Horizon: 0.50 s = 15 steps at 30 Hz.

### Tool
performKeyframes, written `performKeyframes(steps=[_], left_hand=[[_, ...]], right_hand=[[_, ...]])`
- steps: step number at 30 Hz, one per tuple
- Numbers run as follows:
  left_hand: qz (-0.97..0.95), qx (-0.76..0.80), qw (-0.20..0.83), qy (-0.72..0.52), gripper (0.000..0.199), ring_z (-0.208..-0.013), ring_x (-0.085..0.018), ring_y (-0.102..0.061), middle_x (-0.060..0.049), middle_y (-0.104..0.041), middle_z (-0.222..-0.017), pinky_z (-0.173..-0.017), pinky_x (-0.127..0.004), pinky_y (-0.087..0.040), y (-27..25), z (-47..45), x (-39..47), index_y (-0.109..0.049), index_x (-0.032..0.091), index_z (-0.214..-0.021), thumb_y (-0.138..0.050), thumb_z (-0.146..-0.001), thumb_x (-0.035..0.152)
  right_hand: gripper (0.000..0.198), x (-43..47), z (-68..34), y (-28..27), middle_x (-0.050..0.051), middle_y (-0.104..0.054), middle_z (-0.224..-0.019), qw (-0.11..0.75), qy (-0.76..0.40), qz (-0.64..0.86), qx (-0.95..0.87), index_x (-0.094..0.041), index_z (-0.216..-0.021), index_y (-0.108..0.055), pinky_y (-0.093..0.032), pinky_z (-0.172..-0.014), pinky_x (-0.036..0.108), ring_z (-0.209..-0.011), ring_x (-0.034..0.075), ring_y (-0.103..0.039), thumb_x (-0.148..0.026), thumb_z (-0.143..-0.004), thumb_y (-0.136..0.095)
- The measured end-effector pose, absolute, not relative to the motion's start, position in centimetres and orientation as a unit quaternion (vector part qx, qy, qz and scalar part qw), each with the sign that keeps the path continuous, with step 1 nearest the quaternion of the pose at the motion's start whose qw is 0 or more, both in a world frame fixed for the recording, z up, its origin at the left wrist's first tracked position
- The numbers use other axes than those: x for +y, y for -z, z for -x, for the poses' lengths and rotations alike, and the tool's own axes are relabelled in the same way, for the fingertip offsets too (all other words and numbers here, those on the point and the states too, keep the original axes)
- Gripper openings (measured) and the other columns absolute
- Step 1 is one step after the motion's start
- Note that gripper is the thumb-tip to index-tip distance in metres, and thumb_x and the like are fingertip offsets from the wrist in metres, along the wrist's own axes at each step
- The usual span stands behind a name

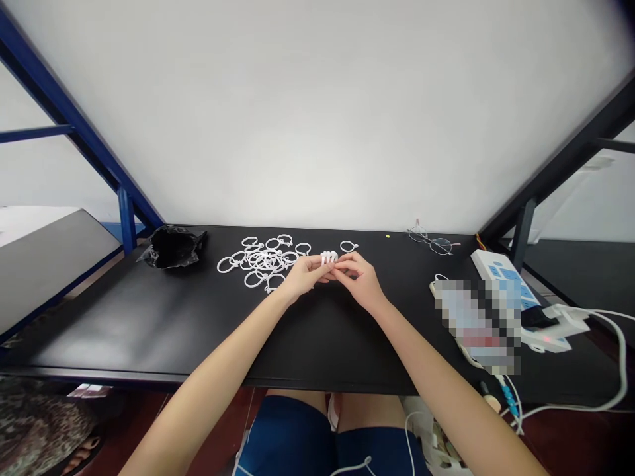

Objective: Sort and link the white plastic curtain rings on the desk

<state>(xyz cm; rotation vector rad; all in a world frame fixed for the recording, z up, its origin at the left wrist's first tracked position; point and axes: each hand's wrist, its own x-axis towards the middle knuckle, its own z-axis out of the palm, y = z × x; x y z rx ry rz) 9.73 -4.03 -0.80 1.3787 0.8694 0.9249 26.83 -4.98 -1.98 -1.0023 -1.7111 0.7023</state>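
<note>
My left hand (301, 277) is closed around a small stack of white curtain rings (328, 257), held just above the black table. Against the right end of that stack, my right hand (362, 281) pinches with thumb and fingers; its fingertips touch the rings and partly hide them. Just left of my hands lies a loose pile of several white curtain rings (262, 262), each with a small eyelet. One lone curtain ring (348, 246) rests on the table behind my right hand.
A crumpled black plastic bag (173, 247) stands open at the left. To the right are eyeglasses (439, 246), a power strip (503, 277) with white cables, and a blurred-out phone (459, 337). Slanted frame bars (94, 145) flank the black table (124, 317).
</note>
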Motion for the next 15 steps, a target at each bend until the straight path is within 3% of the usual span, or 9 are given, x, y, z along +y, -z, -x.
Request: performKeyframes(steps=[3,5,7,9,12,15], left_hand=[[-0.572,0.390,0.598,-0.404,0.040,-0.086,-0.021,-0.071,-0.011,-0.073,-0.100,-0.076,-0.029,-0.055,0.6,-9.2,-3.5,-0.071,0.015,-0.097,-0.070,-0.076,0.049],[-0.547,0.413,0.599,-0.414,0.040,-0.085,-0.020,-0.071,-0.012,-0.071,-0.107,-0.072,-0.028,-0.055,0.5,-9.0,-3.3,-0.070,0.016,-0.098,-0.071,-0.075,0.048],[-0.528,0.428,0.603,-0.418,0.041,-0.085,-0.021,-0.071,-0.013,-0.070,-0.110,-0.070,-0.028,-0.055,0.5,-8.9,-3.2,-0.069,0.015,-0.097,-0.073,-0.074,0.048],[-0.517,0.433,0.611,-0.415,0.041,-0.087,-0.021,-0.071,-0.014,-0.070,-0.110,-0.070,-0.028,-0.056,0.5,-8.9,-3.3,-0.069,0.015,-0.098,-0.073,-0.074,0.048],[-0.501,0.432,0.630,-0.407,0.041,-0.092,-0.022,-0.070,-0.014,-0.071,-0.108,-0.073,-0.029,-0.056,0.5,-8.8,-3.4,-0.068,0.015,-0.098,-0.072,-0.075,0.048],[-0.496,0.433,0.636,-0.403,0.038,-0.096,-0.023,-0.069,-0.014,-0.071,-0.106,-0.075,-0.029,-0.056,0.5,-8.6,-3.4,-0.067,0.015,-0.099,-0.071,-0.077,0.046]], right_hand=[[0.020,-4.0,-27.6,2.5,0.007,-0.063,-0.099,0.494,-0.325,0.422,-0.687,-0.021,-0.085,-0.070,-0.056,-0.067,0.032,-0.081,0.019,-0.064,-0.040,-0.081,-0.064],[0.022,-3.0,-28.4,3.1,0.009,-0.063,-0.106,0.490,-0.248,0.481,-0.683,-0.021,-0.094,-0.069,-0.055,-0.073,0.037,-0.088,0.022,-0.064,-0.038,-0.084,-0.059],[0.029,-2.2,-29.0,3.7,0.012,-0.059,-0.123,0.427,-0.142,0.523,-0.723,-0.022,-0.108,-0.066,-0.048,-0.090,0.048,-0.111,0.029,-0.055,-0.035,-0.082,-0.061],[0.036,-1.9,-29.4,4.2,0.012,-0.059,-0.126,0.362,-0.096,0.549,-0.747,-0.022,-0.118,-0.061,-0.040,-0.097,0.054,-0.119,0.032,-0.049,-0.034,-0.084,-0.059],[0.029,-2.1,-29.5,4.2,0.009,-0.066,-0.111,0.325,-0.077,0.539,-0.773,-0.022,-0.112,-0.063,-0.041,-0.092,0.049,-0.107,0.029,-0.052,-0.034,-0.086,-0.057],[0.017,-2.8,-29.3,3.8,0.008,-0.067,-0.091,0.321,-0.063,0.536,-0.778,-0.020,-0.088,-0.066,-0.044,-0.081,0.041,-0.088,0.025,-0.052,-0.036,-0.084,-0.062]])
